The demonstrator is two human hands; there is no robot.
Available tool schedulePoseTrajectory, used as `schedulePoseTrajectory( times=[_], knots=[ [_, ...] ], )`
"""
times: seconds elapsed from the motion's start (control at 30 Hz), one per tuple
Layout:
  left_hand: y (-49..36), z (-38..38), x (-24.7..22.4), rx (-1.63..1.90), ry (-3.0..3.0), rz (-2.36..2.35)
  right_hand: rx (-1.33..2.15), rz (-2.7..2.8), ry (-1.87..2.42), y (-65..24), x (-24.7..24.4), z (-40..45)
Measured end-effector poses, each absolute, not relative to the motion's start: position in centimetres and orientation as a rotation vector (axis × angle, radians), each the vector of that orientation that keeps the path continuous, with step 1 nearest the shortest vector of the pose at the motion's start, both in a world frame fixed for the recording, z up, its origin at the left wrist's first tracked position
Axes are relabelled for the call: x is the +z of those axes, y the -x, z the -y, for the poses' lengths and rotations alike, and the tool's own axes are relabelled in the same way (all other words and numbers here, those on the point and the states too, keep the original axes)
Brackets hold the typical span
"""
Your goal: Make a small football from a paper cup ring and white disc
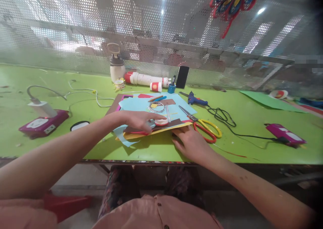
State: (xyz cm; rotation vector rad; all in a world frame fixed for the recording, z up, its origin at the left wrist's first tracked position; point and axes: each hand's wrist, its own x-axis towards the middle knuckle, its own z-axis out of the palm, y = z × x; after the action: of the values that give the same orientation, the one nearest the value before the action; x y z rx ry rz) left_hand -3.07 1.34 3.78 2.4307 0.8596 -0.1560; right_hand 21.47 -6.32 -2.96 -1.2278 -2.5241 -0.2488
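My left hand (138, 120) lies over a stack of coloured paper, its index finger stretched out and its thumb apart. Beside its fingertips sits a low round red-and-white piece (161, 121), like a cut-down paper cup. With my right hand (188, 138) I grip the stack's near edge, the fingers partly hidden under the raised yellow sheet (161, 131). Light blue paper (136, 103) tops the stack, with a curled blue strip (124, 138) hanging off the front. On it rest a clear ring (156, 106) and two pencils (157, 98). Scissors (205, 126) with red and yellow handles lie beside my right hand.
A blue glue gun (196, 99) trails a black cord to a purple power block (286, 134). Another purple power block (44, 123) stands left. Behind the stack are a bottle (117, 67), a white tube (148, 79), a paper cup (155, 86) and a phone (182, 76).
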Motion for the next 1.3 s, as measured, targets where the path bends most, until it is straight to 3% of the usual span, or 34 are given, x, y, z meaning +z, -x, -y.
schedulePoseTrajectory(
  times=[0.43,0.83,1.0,1.3],
  knots=[
    [3.1,-0.5,0.3,0.034,-2.685,-0.798,-0.201,2.456,1.141,-23.9,-3.5,8.7],
    [3.6,-2.2,2.5,-0.021,-2.577,-0.923,-0.228,2.231,1.107,-26.8,-0.4,9.3],
    [3.3,-2.7,3.3,-0.073,-2.563,-0.966,-0.335,2.287,1.052,-24.6,0.6,8.5],
    [3.1,-2.8,3.7,-0.116,-2.531,-0.976,-0.575,2.570,1.143,-18.5,-3.2,4.9]
  ],
)
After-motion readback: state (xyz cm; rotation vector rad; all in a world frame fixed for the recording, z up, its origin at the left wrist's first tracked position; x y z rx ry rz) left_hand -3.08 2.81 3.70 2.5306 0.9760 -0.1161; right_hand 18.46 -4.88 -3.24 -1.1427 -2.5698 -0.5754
